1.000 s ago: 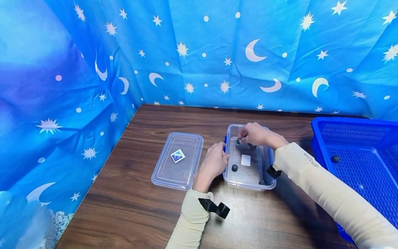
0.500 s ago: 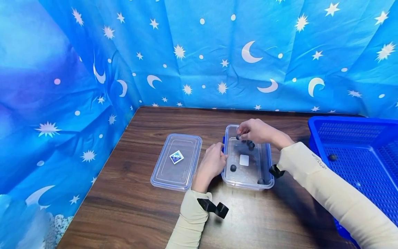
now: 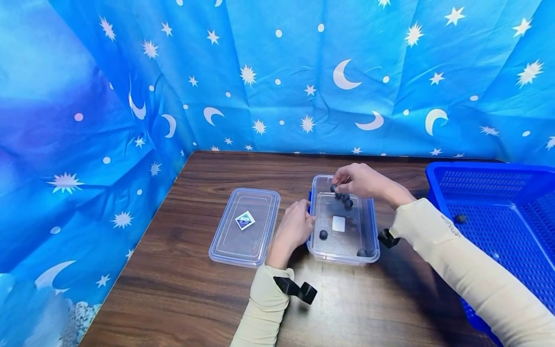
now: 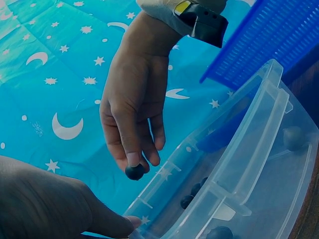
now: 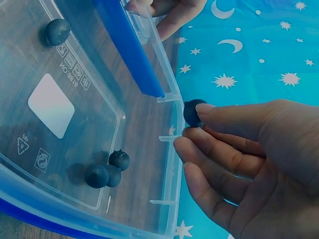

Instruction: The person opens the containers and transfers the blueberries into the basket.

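Observation:
My right hand (image 3: 364,182) pinches a blueberry (image 5: 193,113) between thumb and fingertips, over the far end of a clear plastic food container (image 3: 334,258). In the right wrist view the blueberry is right beside the container's rim. Inside, a small cluster of blueberries (image 5: 96,176) lies near the far end. One more blueberry (image 3: 323,234) sits near the left side, and another (image 3: 362,252) in the near right corner. My left hand (image 3: 293,226) holds the container's left side by the blue clasp (image 5: 132,50); part of its grip is hidden in the head view.
The container's lid (image 3: 243,246), clear with a blue seal and a diamond label, lies flat to the left. At the right stands a blue plastic basket (image 3: 437,193) with a blueberry (image 3: 460,219) in it. A blue star-and-moon curtain (image 3: 277,96) hangs behind the wooden table (image 3: 173,284).
The right hand has risen slightly and shifted away from the container's floor, and the blueberry cluster beneath it shows more. The left hand has kept its place; the head view has shifted a little.

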{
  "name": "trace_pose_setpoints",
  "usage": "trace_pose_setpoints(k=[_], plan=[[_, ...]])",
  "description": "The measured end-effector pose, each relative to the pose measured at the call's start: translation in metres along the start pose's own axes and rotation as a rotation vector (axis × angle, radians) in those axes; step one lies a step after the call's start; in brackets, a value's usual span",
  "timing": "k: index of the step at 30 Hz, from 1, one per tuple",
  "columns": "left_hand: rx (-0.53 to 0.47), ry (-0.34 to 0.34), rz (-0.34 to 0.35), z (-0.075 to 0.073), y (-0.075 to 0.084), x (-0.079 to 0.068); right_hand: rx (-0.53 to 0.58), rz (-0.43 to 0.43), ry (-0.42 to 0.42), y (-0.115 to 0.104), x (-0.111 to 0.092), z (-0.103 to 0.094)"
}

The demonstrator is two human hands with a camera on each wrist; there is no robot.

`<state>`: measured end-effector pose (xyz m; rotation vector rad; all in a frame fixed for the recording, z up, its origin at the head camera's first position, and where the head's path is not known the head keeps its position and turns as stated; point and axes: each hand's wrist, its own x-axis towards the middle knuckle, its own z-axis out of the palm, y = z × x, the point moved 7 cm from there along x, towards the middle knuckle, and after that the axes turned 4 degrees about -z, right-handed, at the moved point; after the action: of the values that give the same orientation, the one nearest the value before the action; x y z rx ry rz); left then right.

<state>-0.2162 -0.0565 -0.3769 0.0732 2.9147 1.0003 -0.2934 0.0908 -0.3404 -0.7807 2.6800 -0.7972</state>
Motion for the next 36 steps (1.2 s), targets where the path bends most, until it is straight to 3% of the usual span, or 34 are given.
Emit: trace_pose_setpoints(k=[17, 36], plan=[[0.001, 0.000, -0.001, 0.003, 0.000, 0.001, 0.009, 0.000, 0.005, 0.004, -0.004, -0.004], [-0.008, 0.008, 0.004, 0.003, 0.003, 0.004, 0.010, -0.038, 0.057, 0.007, -0.020, -0.027]])
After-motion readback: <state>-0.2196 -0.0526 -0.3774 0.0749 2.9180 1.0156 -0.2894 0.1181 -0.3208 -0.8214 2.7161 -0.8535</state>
